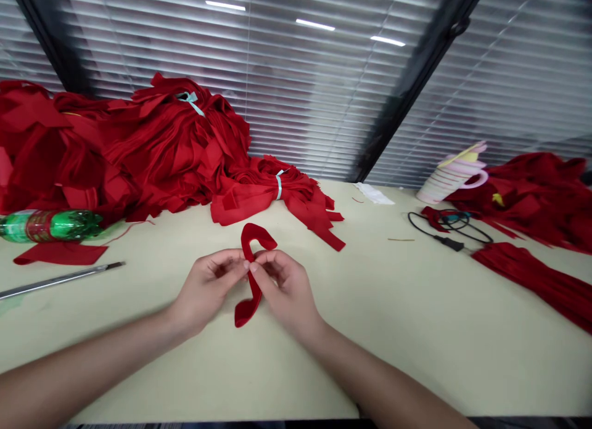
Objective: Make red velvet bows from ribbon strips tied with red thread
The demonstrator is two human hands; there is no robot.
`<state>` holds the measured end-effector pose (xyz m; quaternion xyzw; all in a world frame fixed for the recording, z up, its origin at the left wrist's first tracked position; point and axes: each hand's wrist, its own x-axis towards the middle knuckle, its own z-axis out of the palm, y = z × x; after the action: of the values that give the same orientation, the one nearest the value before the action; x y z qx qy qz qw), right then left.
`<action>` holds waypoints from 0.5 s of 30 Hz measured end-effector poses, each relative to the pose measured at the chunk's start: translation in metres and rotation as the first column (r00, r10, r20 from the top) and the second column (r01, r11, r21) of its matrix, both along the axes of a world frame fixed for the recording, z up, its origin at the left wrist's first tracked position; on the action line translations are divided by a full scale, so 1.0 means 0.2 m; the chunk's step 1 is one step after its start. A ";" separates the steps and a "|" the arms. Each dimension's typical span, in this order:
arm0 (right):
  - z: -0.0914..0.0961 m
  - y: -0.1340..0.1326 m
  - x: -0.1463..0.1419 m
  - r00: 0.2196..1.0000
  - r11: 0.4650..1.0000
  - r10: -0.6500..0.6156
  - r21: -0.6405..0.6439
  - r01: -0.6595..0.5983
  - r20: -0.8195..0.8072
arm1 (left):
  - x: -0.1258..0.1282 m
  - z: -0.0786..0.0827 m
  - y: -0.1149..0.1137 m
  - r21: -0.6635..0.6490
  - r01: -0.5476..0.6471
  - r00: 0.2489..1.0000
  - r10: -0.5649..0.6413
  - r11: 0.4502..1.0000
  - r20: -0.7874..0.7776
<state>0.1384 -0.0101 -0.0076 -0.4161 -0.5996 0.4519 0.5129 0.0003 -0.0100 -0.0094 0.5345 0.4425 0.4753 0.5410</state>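
Both of my hands meet over the middle of the table [407, 318] and pinch one red fabric strip [252, 241]. My left hand [208, 287] grips it from the left, fingers curled, thumb against the strip. My right hand [284, 287] pinches the same spot from the right. The strip loops up above my fingers and hangs down below them to the table top.
Big heaps of red fabric strips [139, 145] lie at the back left, with a tied bundle [277, 195] just behind my hands. A green bottle [50, 225] and a metal rod [60, 280] lie left. More red fabric [531, 195], a black cable [448, 232] and a tape stack [451, 176] sit right.
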 end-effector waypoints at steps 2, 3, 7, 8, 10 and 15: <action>-0.01 0.00 0.01 0.998 0.997 0.000 0.071 -0.004 0.061 | 0.00 0.00 0.00 0.023 -0.001 0.999 0.002 1.000 -0.048; -0.01 0.00 0.02 0.994 0.994 -0.008 0.113 -0.005 0.111 | 0.00 0.00 0.00 0.033 0.002 0.998 0.000 0.999 -0.061; -0.02 0.03 0.06 0.938 0.944 -0.122 0.330 0.009 0.325 | -0.05 0.01 0.00 0.313 -0.034 0.946 0.132 0.949 -0.297; -0.02 0.03 0.07 0.920 0.921 -0.152 0.389 0.000 0.361 | -0.06 0.02 0.00 0.488 -0.007 0.900 0.218 0.873 -0.378; -0.02 0.04 0.08 0.891 0.868 -0.183 0.494 -0.052 0.415 | -0.10 0.04 0.01 0.803 0.158 0.793 0.410 0.575 -0.450; -0.06 0.06 0.09 0.794 0.810 -0.179 0.545 -0.217 0.581 | -0.15 0.05 0.06 0.798 0.460 0.591 0.536 0.390 -0.603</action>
<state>0.1568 0.0011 -0.0205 -0.3532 -0.8452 0.0916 0.3904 -0.0289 0.0028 -0.0002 0.8756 0.3067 0.3506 -0.1280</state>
